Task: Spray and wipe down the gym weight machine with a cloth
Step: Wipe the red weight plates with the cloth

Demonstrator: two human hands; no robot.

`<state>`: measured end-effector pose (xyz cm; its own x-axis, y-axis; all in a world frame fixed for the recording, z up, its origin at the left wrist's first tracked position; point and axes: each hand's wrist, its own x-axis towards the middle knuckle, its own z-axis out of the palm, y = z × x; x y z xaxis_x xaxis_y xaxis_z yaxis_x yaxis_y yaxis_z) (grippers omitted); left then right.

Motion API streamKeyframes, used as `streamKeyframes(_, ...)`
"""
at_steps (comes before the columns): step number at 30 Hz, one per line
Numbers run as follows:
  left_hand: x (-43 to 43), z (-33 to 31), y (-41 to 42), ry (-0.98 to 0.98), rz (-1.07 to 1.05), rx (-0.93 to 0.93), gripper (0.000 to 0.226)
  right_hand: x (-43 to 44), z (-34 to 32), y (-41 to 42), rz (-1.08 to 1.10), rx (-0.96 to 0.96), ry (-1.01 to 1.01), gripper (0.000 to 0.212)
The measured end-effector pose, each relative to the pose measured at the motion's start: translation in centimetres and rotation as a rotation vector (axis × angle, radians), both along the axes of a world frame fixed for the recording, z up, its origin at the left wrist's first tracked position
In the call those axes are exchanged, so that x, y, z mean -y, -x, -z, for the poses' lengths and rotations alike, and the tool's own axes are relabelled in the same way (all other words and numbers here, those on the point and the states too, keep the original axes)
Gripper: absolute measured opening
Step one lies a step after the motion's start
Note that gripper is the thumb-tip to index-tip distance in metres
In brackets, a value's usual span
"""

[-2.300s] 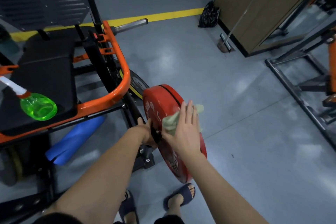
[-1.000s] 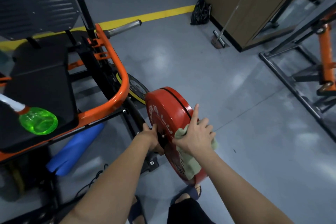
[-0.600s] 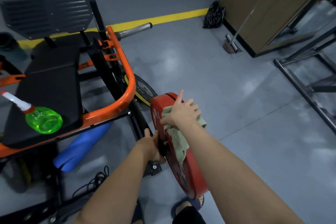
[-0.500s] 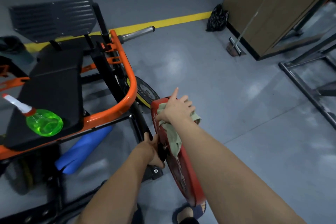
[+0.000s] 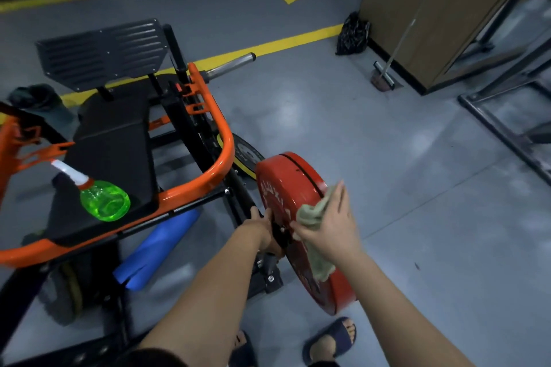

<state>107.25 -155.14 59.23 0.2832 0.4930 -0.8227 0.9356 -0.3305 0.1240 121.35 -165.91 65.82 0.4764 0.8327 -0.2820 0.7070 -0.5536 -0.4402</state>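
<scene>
Crumpled cloth (image 5: 313,213) slid down round red plate (image 5: 290,180).

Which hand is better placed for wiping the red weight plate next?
Right. The right hand presses the cloth on the red plate; the left hand grips a black machine part beside the plate and has no cloth.

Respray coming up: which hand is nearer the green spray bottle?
Left. The left hand grips at the red plate, right of the spray bottle; the right hand is farther right, on the cloth.
</scene>
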Motion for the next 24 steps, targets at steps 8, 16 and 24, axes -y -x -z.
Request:
streamKeyframes(8, 0.0, 0.6, 0.2, 0.006, -0.038, 0.040, 0.130, -4.2, -1.4, 1.7, 0.089, -0.021, -0.030, 0.140)
streamKeyframes(16, -0.1, 1.1, 0.3, 0.026, -0.075, 0.055, 0.115, 2.1, 1.9, 1.8, -0.168, 0.231, -0.092, 0.129)
streamKeyframes(24, -0.2, 0.7, -0.3, 0.004, -0.015, -0.005, 0.123, -0.8, -1.9, 0.0, -0.301, 0.070, 0.369, 0.146)
